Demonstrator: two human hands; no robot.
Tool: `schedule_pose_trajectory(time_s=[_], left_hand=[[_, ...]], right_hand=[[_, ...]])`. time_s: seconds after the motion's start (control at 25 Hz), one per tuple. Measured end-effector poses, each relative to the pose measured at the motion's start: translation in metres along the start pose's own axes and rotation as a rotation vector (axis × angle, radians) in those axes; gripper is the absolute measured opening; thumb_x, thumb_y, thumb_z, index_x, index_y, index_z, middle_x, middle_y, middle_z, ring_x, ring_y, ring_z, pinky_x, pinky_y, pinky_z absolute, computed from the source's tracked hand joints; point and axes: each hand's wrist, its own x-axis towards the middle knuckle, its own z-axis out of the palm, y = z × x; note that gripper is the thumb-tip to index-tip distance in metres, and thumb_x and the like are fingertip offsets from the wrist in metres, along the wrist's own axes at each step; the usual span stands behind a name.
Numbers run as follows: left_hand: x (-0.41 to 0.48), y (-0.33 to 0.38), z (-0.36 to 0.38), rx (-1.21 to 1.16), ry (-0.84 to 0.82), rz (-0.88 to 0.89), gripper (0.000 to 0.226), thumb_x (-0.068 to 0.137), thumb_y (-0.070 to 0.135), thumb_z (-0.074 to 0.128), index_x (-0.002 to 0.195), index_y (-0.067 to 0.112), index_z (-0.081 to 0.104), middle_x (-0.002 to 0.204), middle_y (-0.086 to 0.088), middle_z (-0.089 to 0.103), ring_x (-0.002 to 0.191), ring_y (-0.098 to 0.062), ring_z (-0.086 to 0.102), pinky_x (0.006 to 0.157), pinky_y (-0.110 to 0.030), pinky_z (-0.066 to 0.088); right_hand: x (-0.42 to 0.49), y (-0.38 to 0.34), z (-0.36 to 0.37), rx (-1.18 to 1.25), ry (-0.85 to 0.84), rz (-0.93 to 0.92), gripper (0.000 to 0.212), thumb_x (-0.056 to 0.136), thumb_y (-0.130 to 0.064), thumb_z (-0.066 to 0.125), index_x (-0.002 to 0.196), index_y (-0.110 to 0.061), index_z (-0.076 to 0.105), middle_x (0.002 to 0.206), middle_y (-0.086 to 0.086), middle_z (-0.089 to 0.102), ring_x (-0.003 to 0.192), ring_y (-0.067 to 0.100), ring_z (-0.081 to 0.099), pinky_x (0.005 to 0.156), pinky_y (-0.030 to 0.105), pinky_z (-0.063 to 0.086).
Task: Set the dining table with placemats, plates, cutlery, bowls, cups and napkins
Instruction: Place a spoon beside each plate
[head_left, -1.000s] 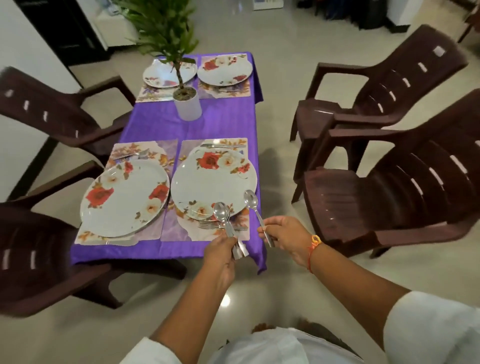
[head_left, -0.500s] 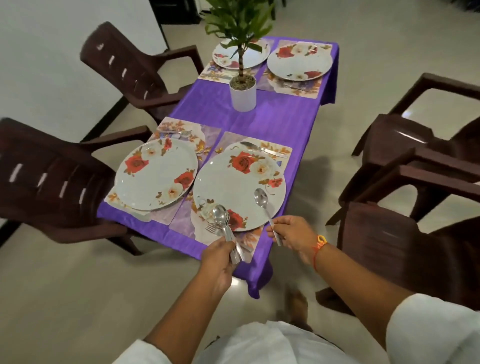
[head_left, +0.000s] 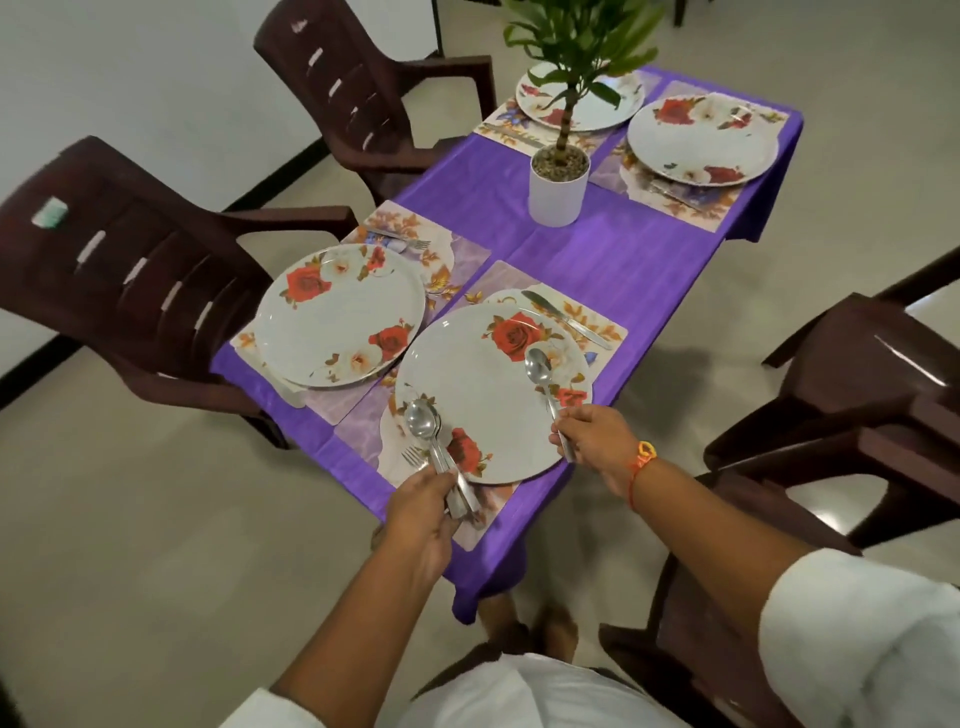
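My left hand (head_left: 423, 512) grips a bundle of spoons (head_left: 423, 423) whose bowls hover over the near plate's left rim. A single spoon (head_left: 539, 366) is pinched by its handle in my right hand (head_left: 592, 441), its bowl above the same floral plate (head_left: 488, 395). That plate sits on a floral placemat (head_left: 363, 431) with a fork (head_left: 413, 457) at its near edge and a knife (head_left: 566, 318) on the far side. Another plate (head_left: 343, 317) lies to the left, with a fork (head_left: 405, 240) beyond it. Two more plates (head_left: 701, 137) (head_left: 602, 111) sit on mats at the far end.
A purple cloth (head_left: 613, 260) covers the table. A white potted plant (head_left: 558, 184) stands mid-table. Dark brown plastic chairs flank it: two on the left (head_left: 130, 270) (head_left: 363, 98), two on the right (head_left: 857, 405). Pale tiled floor surrounds everything.
I have moved round the table's near corner, so the table now runs diagonally. Both hands stay over the near plate with their spoons; the right spoon has shifted further over the plate.
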Motion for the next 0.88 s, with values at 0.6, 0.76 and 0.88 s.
schedule_pose_trajectory(time_s=[0.6, 0.76, 0.88], left_hand=[[0.028, 0.013, 0.069, -0.055, -0.109, -0.078, 0.013, 0.098, 0.015, 0.063, 0.107, 0.014, 0.072, 0.109, -0.014, 0.074, 0.098, -0.035, 0.072, 0.078, -0.049, 0.062], [0.043, 0.018, 0.102, -0.045, 0.0, -0.009, 0.013, 0.097, 0.01, 0.064, 0.105, 0.011, 0.073, 0.098, -0.009, 0.075, 0.09, -0.027, 0.07, 0.068, -0.033, 0.056], [0.056, 0.022, 0.138, -0.066, 0.093, -0.01, 0.015, 0.097, 0.007, 0.061, 0.102, 0.009, 0.074, 0.092, -0.01, 0.077, 0.083, -0.025, 0.071, 0.072, -0.034, 0.056]], right_hand=[[0.094, -0.076, -0.025, -0.349, 0.105, -0.074, 0.015, 0.096, -0.01, 0.063, 0.082, -0.012, 0.07, 0.08, 0.011, 0.07, 0.068, 0.02, 0.066, 0.064, 0.03, 0.057], [0.154, -0.095, -0.045, -0.493, 0.103, -0.083, 0.022, 0.093, -0.019, 0.064, 0.074, -0.012, 0.071, 0.061, 0.008, 0.064, 0.055, 0.02, 0.057, 0.061, 0.033, 0.051], [0.206, -0.104, -0.058, -0.61, 0.009, -0.099, 0.022, 0.087, -0.023, 0.065, 0.069, -0.011, 0.071, 0.065, 0.015, 0.067, 0.059, 0.027, 0.057, 0.058, 0.04, 0.053]])
